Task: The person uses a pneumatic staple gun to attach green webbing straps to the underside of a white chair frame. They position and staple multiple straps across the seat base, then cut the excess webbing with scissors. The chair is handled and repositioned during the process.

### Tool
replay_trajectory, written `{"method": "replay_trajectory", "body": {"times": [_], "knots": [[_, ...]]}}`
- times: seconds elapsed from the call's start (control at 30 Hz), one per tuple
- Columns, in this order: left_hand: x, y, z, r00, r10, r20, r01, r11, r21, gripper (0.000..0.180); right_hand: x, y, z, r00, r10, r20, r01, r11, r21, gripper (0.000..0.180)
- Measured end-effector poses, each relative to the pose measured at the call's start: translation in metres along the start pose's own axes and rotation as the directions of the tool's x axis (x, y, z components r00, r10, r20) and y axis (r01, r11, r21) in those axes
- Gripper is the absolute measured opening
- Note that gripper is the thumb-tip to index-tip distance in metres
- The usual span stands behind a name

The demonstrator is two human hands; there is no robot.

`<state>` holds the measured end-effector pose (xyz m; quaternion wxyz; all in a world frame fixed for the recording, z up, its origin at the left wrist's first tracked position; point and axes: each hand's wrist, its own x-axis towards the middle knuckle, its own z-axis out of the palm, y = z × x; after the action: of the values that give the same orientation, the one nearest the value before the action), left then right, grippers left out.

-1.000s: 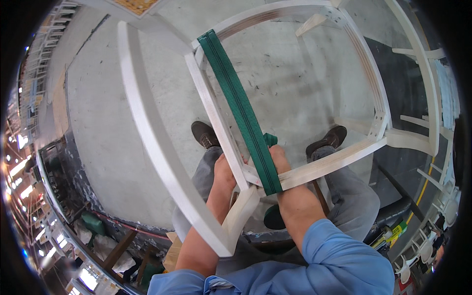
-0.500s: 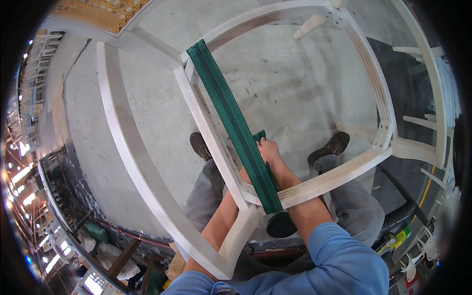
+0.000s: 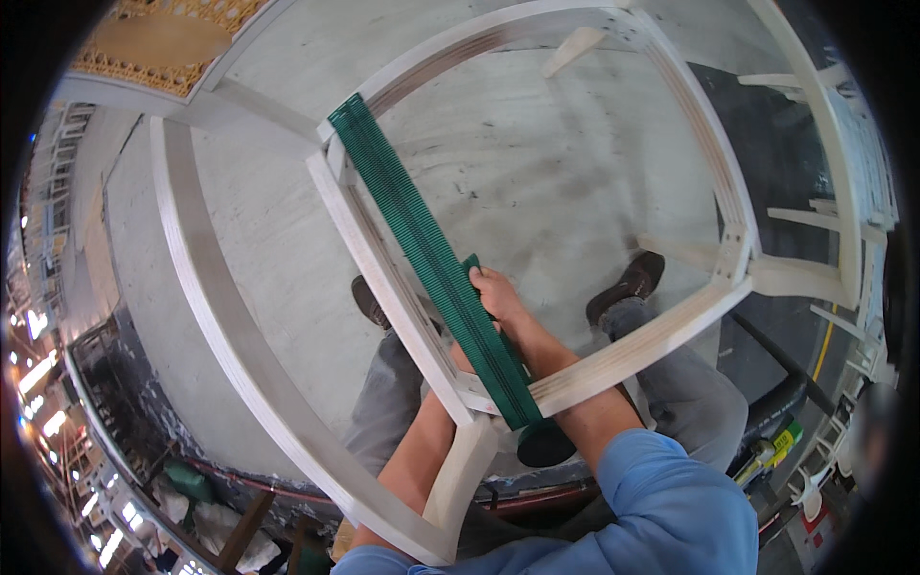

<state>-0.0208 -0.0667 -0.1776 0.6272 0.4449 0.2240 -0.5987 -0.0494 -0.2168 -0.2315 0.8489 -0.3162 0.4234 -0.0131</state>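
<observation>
A dark green webbing strap (image 3: 414, 235) runs slantwise across the seat opening of a pale wooden chair frame (image 3: 661, 342), from the upper left rail to the near rail. My right hand (image 3: 496, 295) reaches up through the opening. Its fingers are closed round a green webbing end that sticks up beside the strap. My left hand (image 3: 464, 360) is under the strap and the left seat rail; only a sliver of it shows, and its fingers are hidden. At the near corner hangs a dark green roll (image 3: 545, 444), next to my right forearm.
The frame's curved armrest (image 3: 216, 316) spans the left side, above my left forearm. A woven cane panel (image 3: 158, 43) is at the top left. Several white chair parts (image 3: 824, 225) stand at the right. My shoes (image 3: 628, 285) are on the concrete floor below.
The view has shifted a little, so the frame sits farther left. My right hand still grips the webbing end; my left hand stays mostly hidden beneath the strap.
</observation>
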Motion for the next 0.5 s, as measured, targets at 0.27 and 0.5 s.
{"method": "replay_trajectory", "body": {"times": [0.27,0.5], "knots": [[0.003,0.008,0.001,0.996,0.042,0.076,-0.050,0.993,0.106,0.020,-0.097,-0.010,-0.057,0.932,0.352,0.091,-0.364,0.904,0.225,0.057],[-0.001,0.017,0.031,0.991,0.058,0.120,-0.079,0.982,0.174,0.020,-0.393,-0.145,-0.106,0.973,-0.152,-0.175,0.012,0.786,-0.618,0.030]]}}
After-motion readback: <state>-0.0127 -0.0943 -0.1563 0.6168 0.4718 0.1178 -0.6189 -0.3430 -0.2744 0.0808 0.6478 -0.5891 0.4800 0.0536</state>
